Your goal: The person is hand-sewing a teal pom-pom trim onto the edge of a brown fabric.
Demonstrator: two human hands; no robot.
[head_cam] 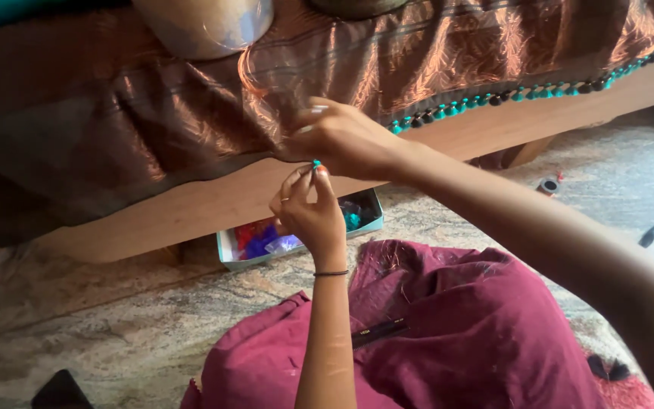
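A shiny brown fabric (pixel 153 106) hangs over the edge of a wooden bed frame (pixel 213 201). Along its right hem runs a row of teal and black beads (pixel 524 94). My right hand (pixel 342 138) pinches the hem where the beaded row ends. Just below it, my left hand (pixel 310 214) holds a small teal bead (pixel 316 163) between thumb and fingertips, touching the hem. A thin black band sits on my left wrist.
A light-blue box (pixel 226 250) of red, blue and teal bits lies on the stone floor under the bed. Maroon cloth (pixel 478 333) covers my lap, with a black comb (pixel 380 331) on it. A dark phone (pixel 60 390) lies lower left, a small spool (pixel 548 185) at right.
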